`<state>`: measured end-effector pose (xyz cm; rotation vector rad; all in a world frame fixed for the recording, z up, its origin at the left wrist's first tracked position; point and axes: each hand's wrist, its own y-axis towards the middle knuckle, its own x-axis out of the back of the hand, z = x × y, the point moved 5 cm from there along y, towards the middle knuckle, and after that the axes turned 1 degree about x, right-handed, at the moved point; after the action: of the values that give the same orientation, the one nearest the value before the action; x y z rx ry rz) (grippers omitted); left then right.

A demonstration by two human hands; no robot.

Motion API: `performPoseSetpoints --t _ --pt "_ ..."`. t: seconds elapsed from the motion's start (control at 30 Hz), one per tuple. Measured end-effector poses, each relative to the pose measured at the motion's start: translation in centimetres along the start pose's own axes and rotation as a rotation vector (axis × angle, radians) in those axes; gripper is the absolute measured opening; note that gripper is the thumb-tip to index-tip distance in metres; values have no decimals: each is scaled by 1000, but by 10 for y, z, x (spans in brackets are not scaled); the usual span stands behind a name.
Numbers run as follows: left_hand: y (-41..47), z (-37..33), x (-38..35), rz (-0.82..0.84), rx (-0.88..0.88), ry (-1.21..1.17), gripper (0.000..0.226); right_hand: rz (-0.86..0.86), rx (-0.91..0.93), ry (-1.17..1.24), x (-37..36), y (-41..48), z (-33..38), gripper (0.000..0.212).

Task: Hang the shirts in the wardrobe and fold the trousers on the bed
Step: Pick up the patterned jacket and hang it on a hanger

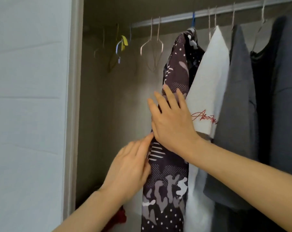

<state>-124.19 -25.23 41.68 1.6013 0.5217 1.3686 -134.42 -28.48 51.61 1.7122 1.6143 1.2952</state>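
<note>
The dark purple camouflage-and-dot patterned shirt hung from a blue plastic hanger on the silver wardrobe rail, high above both hands. The right hand lay flat on it, fingers straight. Just below, the left hand pinched its left edge with curled fingers. A white cotton shirt hung touching, right of the right hand.

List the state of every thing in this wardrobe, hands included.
patterned shirt, hung from the rail on a blue hanger
white shirt, hung next to it
grey shirt, hung
wire hangers, bare on the rail
right hand, flat, fingers straight on the patterned shirt
left hand, fingers bent at that shirt's edge, grip unclear
red cloth, low down, partly hidden
</note>
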Motion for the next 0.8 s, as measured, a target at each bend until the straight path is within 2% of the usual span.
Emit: performPoseSetpoints --t 0.23,0.47,0.8 --pt "-53 -2 43 26 213 266 63 32 157 166 14 -44 39 57" --pt "-145 -29 88 87 425 511 49 -61 349 496 38 -105 84 48" --pt "-313 -94 156 285 801 778 56 -111 705 879 87 -200 203 35"
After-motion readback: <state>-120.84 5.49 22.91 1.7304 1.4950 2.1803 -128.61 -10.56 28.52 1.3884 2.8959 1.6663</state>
